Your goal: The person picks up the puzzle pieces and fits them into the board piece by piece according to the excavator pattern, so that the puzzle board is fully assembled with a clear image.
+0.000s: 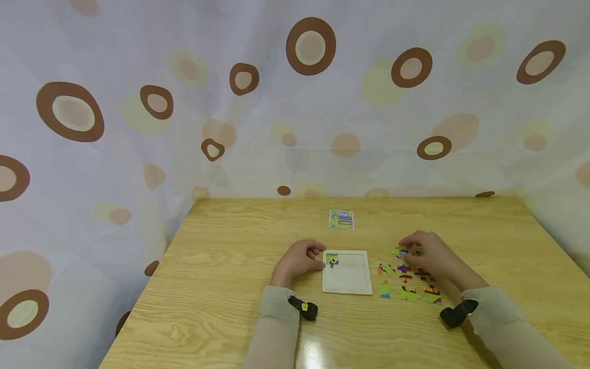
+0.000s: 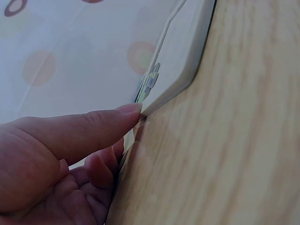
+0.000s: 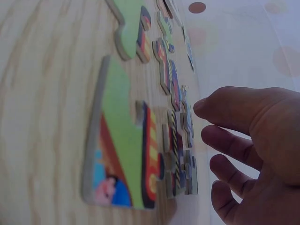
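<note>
My left hand (image 1: 300, 260) is at the left side of a white square puzzle tray (image 1: 346, 293). Its straight thumb (image 2: 110, 123) touches the tray's edge, while the other fingers bend loosely beneath it in the left wrist view. One green-and-blue puzzle piece (image 1: 332, 260) lies in the tray's upper left corner. Over the loose pieces to the right, my right hand (image 1: 430, 252) hovers with its fingers apart and loosely bent, holding nothing. Closest to its camera lies a green piece with a red-and-yellow edge (image 3: 123, 140). Beneath the fingers is a blue-and-green piece (image 1: 399, 252).
Several more pieces, among them a green one (image 1: 408, 293) and a green-and-blue one (image 1: 385, 290), are spread right of the tray. A small picture card (image 1: 341, 219) showing a vehicle lies behind it. A patterned curtain (image 1: 258, 169) hangs along the table's back edge.
</note>
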Tool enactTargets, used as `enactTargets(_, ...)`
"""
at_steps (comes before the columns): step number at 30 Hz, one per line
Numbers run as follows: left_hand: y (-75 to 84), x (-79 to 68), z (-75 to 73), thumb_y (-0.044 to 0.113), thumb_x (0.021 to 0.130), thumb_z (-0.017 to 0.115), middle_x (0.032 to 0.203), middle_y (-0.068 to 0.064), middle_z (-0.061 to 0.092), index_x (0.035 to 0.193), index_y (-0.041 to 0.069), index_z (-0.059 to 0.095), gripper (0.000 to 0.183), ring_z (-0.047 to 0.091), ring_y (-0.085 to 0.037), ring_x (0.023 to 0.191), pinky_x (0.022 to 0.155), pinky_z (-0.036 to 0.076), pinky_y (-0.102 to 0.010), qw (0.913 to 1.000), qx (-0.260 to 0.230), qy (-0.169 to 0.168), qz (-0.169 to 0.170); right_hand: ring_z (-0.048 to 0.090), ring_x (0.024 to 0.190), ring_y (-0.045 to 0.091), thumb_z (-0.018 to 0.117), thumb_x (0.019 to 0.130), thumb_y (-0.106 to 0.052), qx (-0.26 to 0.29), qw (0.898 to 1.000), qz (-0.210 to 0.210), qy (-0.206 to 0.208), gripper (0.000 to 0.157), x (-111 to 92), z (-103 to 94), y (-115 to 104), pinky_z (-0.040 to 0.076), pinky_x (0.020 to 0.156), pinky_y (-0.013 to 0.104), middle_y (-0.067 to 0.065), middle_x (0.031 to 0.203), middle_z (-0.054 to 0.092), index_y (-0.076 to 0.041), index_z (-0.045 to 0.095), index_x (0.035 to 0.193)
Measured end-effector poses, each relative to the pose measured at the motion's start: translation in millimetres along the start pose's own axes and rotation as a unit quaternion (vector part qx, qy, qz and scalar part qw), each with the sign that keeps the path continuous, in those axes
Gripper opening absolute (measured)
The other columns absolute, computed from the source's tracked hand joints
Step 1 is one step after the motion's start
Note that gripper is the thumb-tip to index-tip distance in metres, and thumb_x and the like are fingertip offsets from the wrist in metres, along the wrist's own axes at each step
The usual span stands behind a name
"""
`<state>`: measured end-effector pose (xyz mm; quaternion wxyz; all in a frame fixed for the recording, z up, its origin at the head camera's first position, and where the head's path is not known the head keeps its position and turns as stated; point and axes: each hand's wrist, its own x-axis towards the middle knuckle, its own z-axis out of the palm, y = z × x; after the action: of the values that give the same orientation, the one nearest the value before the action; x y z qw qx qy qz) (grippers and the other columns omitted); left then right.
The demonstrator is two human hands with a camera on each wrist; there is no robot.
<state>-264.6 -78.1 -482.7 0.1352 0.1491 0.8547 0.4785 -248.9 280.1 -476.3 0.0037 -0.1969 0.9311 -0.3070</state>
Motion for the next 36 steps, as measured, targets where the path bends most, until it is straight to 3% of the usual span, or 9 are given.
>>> enactTargets(15, -2.9, 1.7, 0.8, 0.003, 0.083, 0.079, 0.096, -0.008, 0.057, 0.116, 0.004, 0.069, 0.034, 0.046, -0.016, 0.081, 0.073, 0.041, -0.029, 1.0000, -0.006, 0.003, -0.004, 0.060, 0.104, 0.037, 0.072, 0.089, -0.005, 0.000, 1.000, -0.009, -0.015, 0.028, 2, -2.3, 6, 0.047, 0.087, 0.057, 0.002, 0.100, 0.065, 0.000, 0.068, 0.117)
enactTargets(25, -1.2, 1.2, -0.9, 0.003, 0.084, 0.078, 0.097, -0.008, 0.057, 0.118, 0.004, 0.069, 0.035, 0.046, -0.015, 0.081, 0.074, 0.041, -0.028, 1.0000, -0.004, 0.001, -0.005, 0.057, 0.107, 0.040, 0.072, 0.090, -0.010, 0.008, 1.000, 0.006, -0.004, 0.032, 2, -3.9, -2, 0.048, 0.086, 0.056, 0.009, 0.107, 0.065, 0.000, 0.067, 0.119)
enactTargets(31, -1.0, 1.9, -1.6, 0.003, 0.084, 0.079, 0.097, -0.007, 0.058, 0.117, 0.004, 0.069, 0.035, 0.047, -0.015, 0.081, 0.074, 0.041, -0.027, 1.0000, 0.001, 0.001, 0.001, 0.057, 0.105, 0.035, 0.071, 0.090, -0.012, 0.020, 0.999, -0.017, 0.019, 0.031, 1, -0.8, -16, 0.048, 0.083, 0.054, 0.007, 0.109, 0.065, -0.003, 0.068, 0.120)
enactTargets(36, -0.7, 1.4, -0.4, 0.004, 0.084, 0.079, 0.097, -0.007, 0.058, 0.117, 0.005, 0.069, 0.035, 0.047, -0.015, 0.080, 0.073, 0.041, -0.028, 1.0000, 0.007, 0.001, 0.000, 0.054, 0.098, 0.025, 0.069, 0.088, -0.009, 0.018, 0.999, -0.033, 0.035, 0.032, 3, 5.7, -26, 0.046, 0.078, 0.045, 0.002, 0.107, 0.063, -0.006, 0.069, 0.120)
